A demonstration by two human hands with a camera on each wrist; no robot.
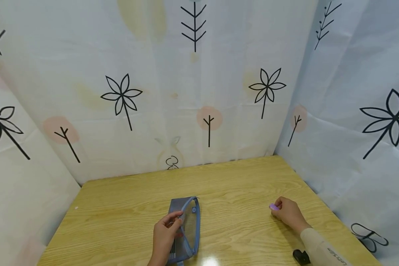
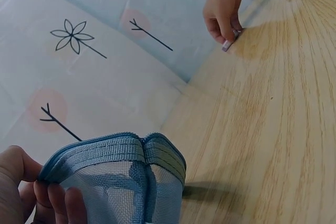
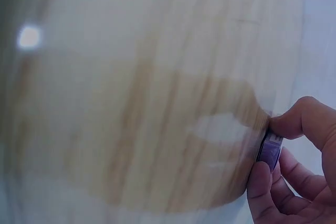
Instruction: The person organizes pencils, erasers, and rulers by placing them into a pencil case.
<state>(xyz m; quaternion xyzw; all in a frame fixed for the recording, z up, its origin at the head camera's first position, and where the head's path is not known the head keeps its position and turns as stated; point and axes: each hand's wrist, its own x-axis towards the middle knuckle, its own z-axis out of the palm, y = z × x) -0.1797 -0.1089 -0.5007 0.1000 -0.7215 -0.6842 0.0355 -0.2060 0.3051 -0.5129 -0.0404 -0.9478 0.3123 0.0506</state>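
Observation:
A blue mesh zip pouch (image 1: 197, 236) lies near the table's front middle, its zipped mouth spread apart. My left hand (image 1: 164, 234) pinches the pouch's zipper edge between thumb and fingers; in the left wrist view the blue mesh pouch (image 2: 118, 182) shows its ribbed trim beside those fingers. Some dark, slim things show dimly through the mesh, too unclear to name. Off to the right, my right hand (image 1: 288, 213) pinches a small purple object (image 1: 274, 207) just over the table. In the right wrist view this purple piece (image 3: 270, 149) looks flat and short, with fingertips at both ends.
The wood-grain table (image 1: 126, 207) is bordered at the back and sides by white patterned cloth (image 1: 153, 74). Beside my right forearm sits a black object (image 1: 300, 257), partly cut off. A tiny pale speck (image 1: 76, 207) lies at the table's left.

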